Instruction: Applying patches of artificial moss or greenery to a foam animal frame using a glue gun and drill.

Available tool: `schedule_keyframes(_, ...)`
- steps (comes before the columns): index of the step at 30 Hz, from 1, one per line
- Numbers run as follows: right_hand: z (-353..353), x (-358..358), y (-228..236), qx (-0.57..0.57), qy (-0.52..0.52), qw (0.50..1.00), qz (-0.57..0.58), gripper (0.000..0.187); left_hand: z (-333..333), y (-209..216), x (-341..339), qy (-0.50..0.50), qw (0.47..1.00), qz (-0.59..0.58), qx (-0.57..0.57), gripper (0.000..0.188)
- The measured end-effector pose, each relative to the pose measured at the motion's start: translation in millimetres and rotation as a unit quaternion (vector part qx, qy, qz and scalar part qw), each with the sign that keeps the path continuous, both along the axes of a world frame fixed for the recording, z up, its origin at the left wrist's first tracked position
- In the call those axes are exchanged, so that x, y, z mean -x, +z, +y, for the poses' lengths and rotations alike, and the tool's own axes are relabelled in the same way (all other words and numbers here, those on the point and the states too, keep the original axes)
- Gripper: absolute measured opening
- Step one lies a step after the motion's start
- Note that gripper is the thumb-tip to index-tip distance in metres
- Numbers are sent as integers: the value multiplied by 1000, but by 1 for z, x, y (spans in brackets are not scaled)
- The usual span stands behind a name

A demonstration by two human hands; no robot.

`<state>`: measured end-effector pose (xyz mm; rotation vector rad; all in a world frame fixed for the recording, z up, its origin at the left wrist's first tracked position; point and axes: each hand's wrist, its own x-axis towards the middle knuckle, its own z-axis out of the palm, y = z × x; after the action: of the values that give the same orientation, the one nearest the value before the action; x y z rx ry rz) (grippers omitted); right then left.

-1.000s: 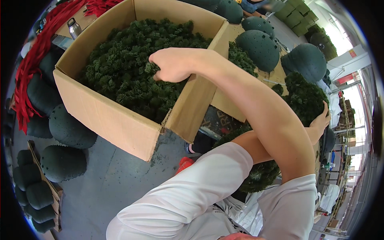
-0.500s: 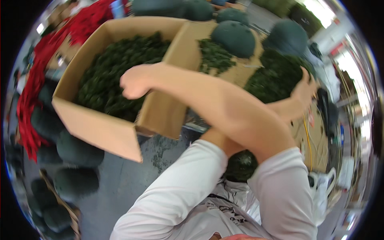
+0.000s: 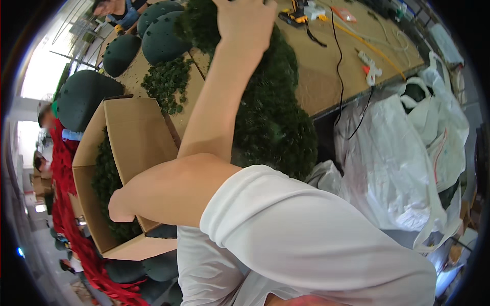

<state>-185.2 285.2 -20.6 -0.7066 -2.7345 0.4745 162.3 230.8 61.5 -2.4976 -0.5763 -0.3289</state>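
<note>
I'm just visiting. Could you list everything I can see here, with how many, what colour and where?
Cardboard box: one, brown, left of centre
Sprigs: many, green, in the box; more loose on the table
Table: one, brown top, across the top
Bushy foliage: count unclear, dark green, centre
Domes: at least four, dark green, upper left
Strips: many, red, left
Glue gun: one, white and orange, upper right
Power tool: one, black and yellow, top
Cords: several, black, yellow and pale, upper right
Plastic bags: several, white, right
Other people: at least two, left
Sleeves: two, white, bottom
Left hand: one, at top edge, by foliage
Right hand: one, at the box opening
</note>
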Motion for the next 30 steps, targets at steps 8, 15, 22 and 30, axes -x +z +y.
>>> schedule_keyframes(8, -24, -2, 31, -29, 29, 996, 85, 19, 2, -18, 17, 15, 1000, 12, -19, 57)
schedule_keyframes(15, -54, 11, 51, -55, 82, 990, 105, 21, 8, -15, 19, 33, 999, 11, -21, 56)
schedule_keyframes(22, -56, 18, 49, -67, 91, 986, 124, 23, 7, -14, 12, 32, 999, 19, -11, 56)
schedule_keyframes(30, -66, 23, 55, -75, 105, 981, 147, 25, 6, -21, 17, 19, 999, -9, -50, 63)
